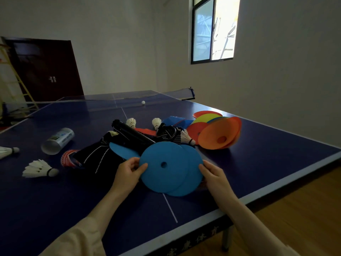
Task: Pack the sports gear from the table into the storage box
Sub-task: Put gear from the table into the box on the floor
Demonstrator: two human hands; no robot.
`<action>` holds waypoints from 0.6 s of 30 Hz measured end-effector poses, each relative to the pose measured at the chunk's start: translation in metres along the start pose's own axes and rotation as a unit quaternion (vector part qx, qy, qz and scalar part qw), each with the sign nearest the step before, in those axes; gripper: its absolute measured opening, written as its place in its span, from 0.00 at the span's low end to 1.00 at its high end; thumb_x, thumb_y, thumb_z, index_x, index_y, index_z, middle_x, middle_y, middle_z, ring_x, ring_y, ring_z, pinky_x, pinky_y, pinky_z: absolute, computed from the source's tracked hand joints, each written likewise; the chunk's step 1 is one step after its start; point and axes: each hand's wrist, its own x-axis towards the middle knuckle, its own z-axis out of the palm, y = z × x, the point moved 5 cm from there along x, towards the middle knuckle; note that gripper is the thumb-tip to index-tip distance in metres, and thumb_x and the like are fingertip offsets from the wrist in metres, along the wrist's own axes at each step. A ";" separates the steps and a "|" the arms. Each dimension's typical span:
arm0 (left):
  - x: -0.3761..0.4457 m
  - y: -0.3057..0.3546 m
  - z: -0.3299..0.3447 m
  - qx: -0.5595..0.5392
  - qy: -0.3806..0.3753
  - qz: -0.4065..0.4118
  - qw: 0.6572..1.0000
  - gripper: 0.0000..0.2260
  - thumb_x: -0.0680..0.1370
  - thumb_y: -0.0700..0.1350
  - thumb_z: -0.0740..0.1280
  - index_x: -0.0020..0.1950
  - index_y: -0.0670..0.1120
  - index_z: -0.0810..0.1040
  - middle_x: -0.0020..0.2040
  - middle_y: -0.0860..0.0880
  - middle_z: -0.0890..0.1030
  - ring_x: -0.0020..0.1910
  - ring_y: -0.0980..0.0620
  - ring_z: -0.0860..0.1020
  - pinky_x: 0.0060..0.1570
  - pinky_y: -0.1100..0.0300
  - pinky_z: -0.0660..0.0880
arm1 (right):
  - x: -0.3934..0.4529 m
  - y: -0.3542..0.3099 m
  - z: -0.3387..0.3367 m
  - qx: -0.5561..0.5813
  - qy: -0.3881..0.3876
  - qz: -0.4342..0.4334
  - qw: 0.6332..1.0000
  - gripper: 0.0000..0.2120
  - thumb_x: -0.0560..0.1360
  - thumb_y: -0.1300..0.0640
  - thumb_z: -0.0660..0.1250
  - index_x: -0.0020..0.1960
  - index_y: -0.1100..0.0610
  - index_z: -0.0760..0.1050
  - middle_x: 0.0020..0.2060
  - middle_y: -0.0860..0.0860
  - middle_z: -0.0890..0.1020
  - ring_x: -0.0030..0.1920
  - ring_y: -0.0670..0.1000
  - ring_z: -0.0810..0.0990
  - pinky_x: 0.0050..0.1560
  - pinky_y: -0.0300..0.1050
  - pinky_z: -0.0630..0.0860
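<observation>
We grip two overlapping blue discs (166, 167) between our left hand (127, 172) and right hand (215, 175), just above the bench (276, 154); orange cones (221, 133) lie beyond the right hand.

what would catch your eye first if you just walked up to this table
Most striking are the blue discs, overlapped and held at the near table edge between the left hand and right hand. Just beyond, to the right, an orange cone lies tipped on its side against a fan of coloured discs. White shuttlecocks dot the blue table, mostly at left.
</observation>
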 end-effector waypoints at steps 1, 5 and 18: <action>0.000 0.000 -0.002 -0.010 0.016 -0.009 1.000 0.04 0.79 0.42 0.66 0.53 0.45 0.77 0.47 0.52 0.82 0.43 0.57 0.81 0.32 0.67 0.76 | 0.003 0.002 -0.003 0.004 0.024 0.001 1.000 0.11 0.82 0.59 0.58 0.53 0.51 0.79 0.46 0.53 0.84 0.46 0.54 0.84 0.47 0.55 0.83; -0.003 0.002 -0.008 0.006 0.072 -0.007 0.997 0.06 0.81 0.42 0.62 0.56 0.44 0.73 0.49 0.50 0.81 0.45 0.52 0.81 0.28 0.65 0.76 | 0.009 0.008 -0.008 -0.015 0.072 0.011 0.997 0.12 0.82 0.57 0.58 0.47 0.46 0.78 0.49 0.54 0.84 0.48 0.55 0.85 0.49 0.62 0.81; -0.116 0.072 0.028 -0.069 0.072 0.028 0.995 0.05 0.81 0.44 0.61 0.57 0.48 0.71 0.51 0.52 0.79 0.50 0.54 0.79 0.33 0.61 0.80 | -0.126 -0.038 -0.078 0.067 0.186 -0.087 0.976 0.11 0.83 0.57 0.56 0.63 0.52 0.72 0.53 0.49 0.82 0.52 0.48 0.84 0.44 0.43 0.82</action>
